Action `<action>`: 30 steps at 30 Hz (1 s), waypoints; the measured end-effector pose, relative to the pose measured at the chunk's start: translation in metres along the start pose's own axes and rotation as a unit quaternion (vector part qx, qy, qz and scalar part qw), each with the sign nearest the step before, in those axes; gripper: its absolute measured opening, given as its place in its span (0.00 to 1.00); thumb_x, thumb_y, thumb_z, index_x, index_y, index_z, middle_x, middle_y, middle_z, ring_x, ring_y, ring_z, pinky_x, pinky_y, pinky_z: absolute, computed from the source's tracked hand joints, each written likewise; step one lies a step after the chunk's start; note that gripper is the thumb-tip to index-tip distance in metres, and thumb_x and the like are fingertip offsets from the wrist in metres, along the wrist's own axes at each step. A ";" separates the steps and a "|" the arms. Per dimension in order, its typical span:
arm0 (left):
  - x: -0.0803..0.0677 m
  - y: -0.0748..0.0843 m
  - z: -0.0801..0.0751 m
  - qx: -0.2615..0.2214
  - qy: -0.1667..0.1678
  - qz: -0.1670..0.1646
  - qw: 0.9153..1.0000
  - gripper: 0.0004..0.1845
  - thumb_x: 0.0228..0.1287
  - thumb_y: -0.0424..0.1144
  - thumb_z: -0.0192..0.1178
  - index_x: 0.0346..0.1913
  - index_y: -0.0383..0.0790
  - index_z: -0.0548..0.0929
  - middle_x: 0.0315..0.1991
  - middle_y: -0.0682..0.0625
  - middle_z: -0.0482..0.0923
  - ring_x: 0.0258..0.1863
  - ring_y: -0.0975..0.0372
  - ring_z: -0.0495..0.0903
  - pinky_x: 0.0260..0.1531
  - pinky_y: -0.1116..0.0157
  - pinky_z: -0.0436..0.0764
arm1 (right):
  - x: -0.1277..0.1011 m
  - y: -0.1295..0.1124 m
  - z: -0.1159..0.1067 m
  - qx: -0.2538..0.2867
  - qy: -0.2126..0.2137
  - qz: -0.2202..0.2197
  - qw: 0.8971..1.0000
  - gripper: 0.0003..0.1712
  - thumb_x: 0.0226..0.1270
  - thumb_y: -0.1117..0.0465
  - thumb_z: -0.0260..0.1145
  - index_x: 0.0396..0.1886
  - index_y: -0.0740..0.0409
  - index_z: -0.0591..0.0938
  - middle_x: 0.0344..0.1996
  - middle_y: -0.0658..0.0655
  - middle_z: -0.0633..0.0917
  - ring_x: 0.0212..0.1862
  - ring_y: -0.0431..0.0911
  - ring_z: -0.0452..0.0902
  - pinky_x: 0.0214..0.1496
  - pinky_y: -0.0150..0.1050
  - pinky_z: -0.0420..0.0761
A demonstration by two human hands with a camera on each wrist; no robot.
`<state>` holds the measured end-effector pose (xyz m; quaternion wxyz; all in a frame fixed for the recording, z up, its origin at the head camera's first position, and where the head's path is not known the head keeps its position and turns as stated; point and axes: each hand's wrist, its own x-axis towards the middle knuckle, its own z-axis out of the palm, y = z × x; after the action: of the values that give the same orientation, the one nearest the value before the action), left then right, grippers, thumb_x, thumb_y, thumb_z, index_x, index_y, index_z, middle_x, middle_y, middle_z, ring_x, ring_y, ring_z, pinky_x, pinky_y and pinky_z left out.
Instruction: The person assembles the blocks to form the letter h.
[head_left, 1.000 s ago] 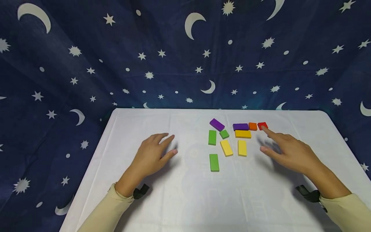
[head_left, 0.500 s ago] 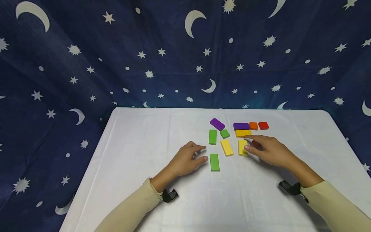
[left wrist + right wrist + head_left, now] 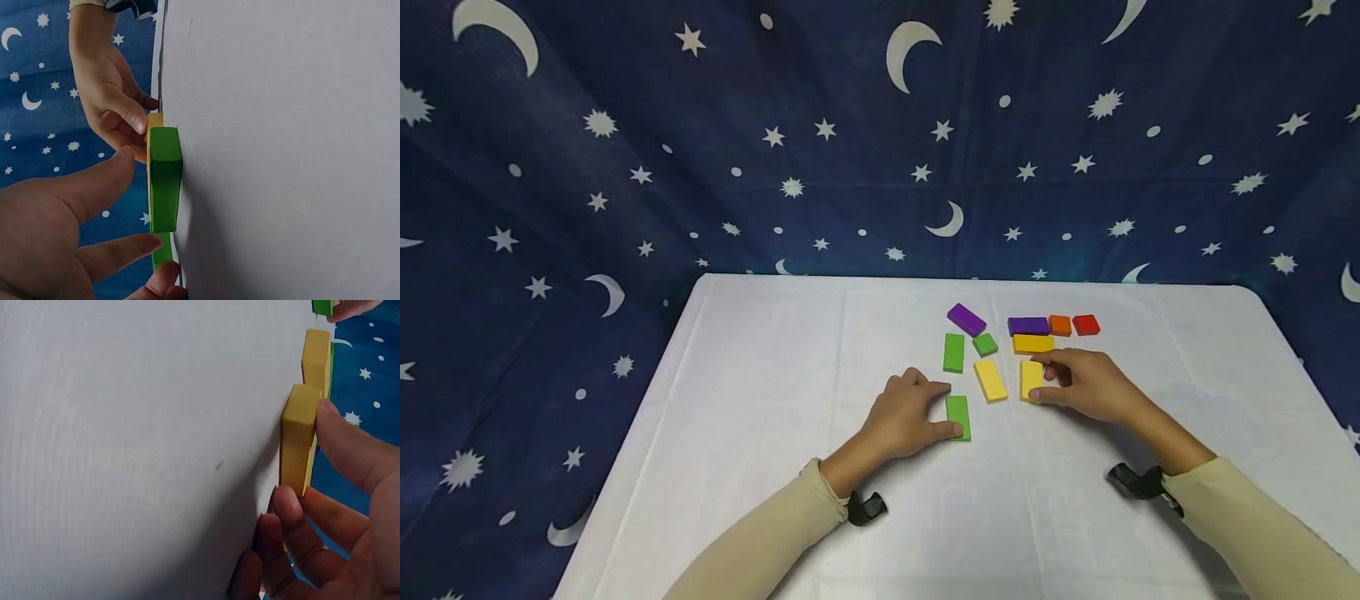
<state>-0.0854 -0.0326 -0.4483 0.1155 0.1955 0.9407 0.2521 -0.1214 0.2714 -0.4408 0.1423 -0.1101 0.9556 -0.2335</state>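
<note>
My left hand is at the nearest green block, thumb by its near end and forefinger by its far end. In the left wrist view a small gap shows between the thumb and this green block. With thumb and forefinger, my right hand pinches the ends of a yellow block; the right wrist view shows the thumb on the yellow block. Between the hands lies another yellow block, slightly turned. Both held and untouched blocks lie flat on the white table.
Behind stand a green block, a small green block, a tilted purple block, another purple block, a darker yellow block, an orange block and a red block. A starry cloth hangs behind the white table.
My left hand has moved right to the near green block. The right hand has come left from beside the red block and now pinches the yellow block. The blocks keep their places.
</note>
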 end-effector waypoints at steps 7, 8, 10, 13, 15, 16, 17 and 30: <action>-0.001 0.004 0.005 0.034 0.022 0.004 0.999 0.32 0.53 0.59 0.76 0.60 0.51 0.85 0.47 0.51 0.76 0.43 0.58 0.72 0.36 0.65 0.74 | -0.002 -0.002 0.002 0.004 0.023 0.003 1.000 0.35 0.52 0.47 0.83 0.55 0.61 0.82 0.31 0.52 0.78 0.35 0.46 0.70 0.34 0.35 0.71; -0.002 0.005 0.005 0.029 0.025 0.007 0.999 0.31 0.53 0.58 0.77 0.59 0.50 0.85 0.48 0.50 0.76 0.43 0.58 0.72 0.37 0.64 0.75 | -0.002 -0.003 0.002 0.008 0.026 0.004 1.000 0.35 0.51 0.48 0.83 0.55 0.60 0.82 0.32 0.53 0.78 0.35 0.46 0.70 0.34 0.35 0.72; -0.003 0.006 0.005 0.010 0.028 0.023 0.999 0.29 0.53 0.54 0.78 0.57 0.48 0.84 0.46 0.51 0.79 0.43 0.59 0.74 0.39 0.65 0.76 | -0.003 -0.004 0.002 0.024 0.028 0.006 0.999 0.35 0.51 0.50 0.84 0.55 0.59 0.80 0.32 0.53 0.79 0.35 0.46 0.71 0.35 0.34 0.74; -0.004 0.005 0.005 -0.047 0.029 0.055 0.997 0.23 0.56 0.45 0.77 0.51 0.45 0.80 0.40 0.51 0.82 0.38 0.62 0.76 0.38 0.68 0.76 | -0.004 -0.007 0.002 0.062 0.027 0.018 0.998 0.32 0.54 0.54 0.82 0.55 0.57 0.77 0.33 0.54 0.78 0.36 0.47 0.73 0.36 0.33 0.77; -0.005 0.003 0.006 -0.100 0.028 0.072 0.992 0.20 0.59 0.39 0.75 0.49 0.43 0.77 0.35 0.50 0.82 0.33 0.65 0.75 0.36 0.70 0.75 | -0.004 -0.010 0.004 0.102 0.025 0.034 0.994 0.30 0.58 0.56 0.80 0.56 0.55 0.76 0.34 0.55 0.78 0.36 0.48 0.74 0.36 0.33 0.79; -0.005 0.001 0.005 -0.130 0.028 0.073 0.988 0.19 0.59 0.36 0.74 0.49 0.42 0.76 0.33 0.50 0.81 0.31 0.66 0.75 0.35 0.71 0.75 | -0.003 -0.012 0.004 0.128 0.023 0.043 0.991 0.30 0.59 0.57 0.79 0.57 0.55 0.75 0.35 0.56 0.78 0.36 0.48 0.75 0.36 0.33 0.81; -0.006 -0.001 0.005 -0.158 0.027 0.070 0.985 0.18 0.60 0.34 0.73 0.49 0.41 0.76 0.33 0.50 0.81 0.30 0.67 0.75 0.35 0.72 0.75 | -0.002 -0.015 0.005 0.153 0.021 0.055 0.986 0.30 0.61 0.57 0.78 0.59 0.54 0.74 0.37 0.57 0.79 0.37 0.49 0.77 0.37 0.33 0.83; -0.011 -0.042 -0.011 -0.530 -0.090 -0.107 0.837 0.09 0.75 0.36 0.57 0.50 0.33 0.73 0.39 0.49 0.83 0.37 0.63 0.85 0.39 0.66 0.85 | 0.014 -0.072 0.027 0.505 -0.041 0.119 0.854 0.35 0.73 0.63 0.67 0.74 0.54 0.63 0.45 0.59 0.73 0.48 0.49 0.87 0.52 0.47 0.86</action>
<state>-0.0924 -0.0758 -0.4595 0.3120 0.0249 0.6638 0.6793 -0.1158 0.1940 -0.4321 0.2444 0.0815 0.7050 -0.6608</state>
